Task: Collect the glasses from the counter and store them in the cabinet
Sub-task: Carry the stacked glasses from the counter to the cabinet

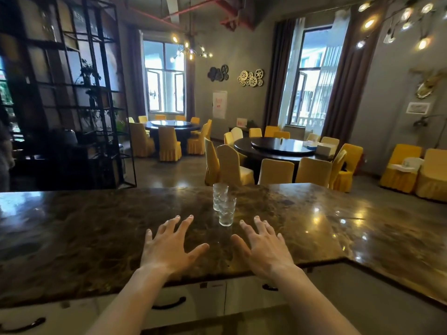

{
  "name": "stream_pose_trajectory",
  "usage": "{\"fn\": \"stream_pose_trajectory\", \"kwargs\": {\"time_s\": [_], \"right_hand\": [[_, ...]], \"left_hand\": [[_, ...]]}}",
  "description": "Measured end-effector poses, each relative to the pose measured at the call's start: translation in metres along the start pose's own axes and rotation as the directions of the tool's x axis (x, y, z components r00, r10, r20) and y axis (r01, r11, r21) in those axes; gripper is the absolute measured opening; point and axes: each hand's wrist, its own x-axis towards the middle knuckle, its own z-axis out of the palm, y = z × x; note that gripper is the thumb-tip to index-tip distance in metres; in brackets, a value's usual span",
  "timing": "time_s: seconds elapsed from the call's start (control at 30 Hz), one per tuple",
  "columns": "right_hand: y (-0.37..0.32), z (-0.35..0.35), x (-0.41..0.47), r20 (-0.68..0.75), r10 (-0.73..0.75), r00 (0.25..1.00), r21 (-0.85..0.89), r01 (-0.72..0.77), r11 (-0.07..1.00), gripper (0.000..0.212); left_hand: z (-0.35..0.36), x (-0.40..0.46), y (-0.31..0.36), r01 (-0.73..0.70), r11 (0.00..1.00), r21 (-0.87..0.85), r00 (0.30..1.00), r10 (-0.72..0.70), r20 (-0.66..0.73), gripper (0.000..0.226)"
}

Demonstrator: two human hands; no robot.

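White cabinet fronts with dark curved handles sit lowest in view, under the counter lip. Brown marble counter spans the full width above them. Left hand and right hand hover palm-down over it, fingers spread wide, neither holding anything. Two clear glasses stand upright on the counter: near glass just beyond and between the fingertips, not touched; far glass just behind it, overlapping it in view.
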Motion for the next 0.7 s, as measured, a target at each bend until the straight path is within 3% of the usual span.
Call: {"fn": "stream_pose_trajectory", "kwargs": {"time_s": [0.47,0.6,0.7], "right_hand": [[0.064,0.066,0.255,0.038,-0.069,0.997,0.107,0.064,0.992,0.09],[0.076,0.073,0.322,0.077,-0.13,0.989,0.128,0.119,0.985,0.1],[0.077,0.083,0.35,0.122,-0.157,0.98,0.181,0.134,0.974,0.104]], "left_hand": [[0.102,0.227,-0.008,0.111,0.99,-0.091,0.981,-0.095,0.167,0.09],[0.118,0.308,0.0,0.14,0.983,-0.118,0.977,-0.118,0.179,0.097],[0.126,0.36,0.003,0.086,0.994,-0.069,0.976,-0.07,0.207,0.108]]}}
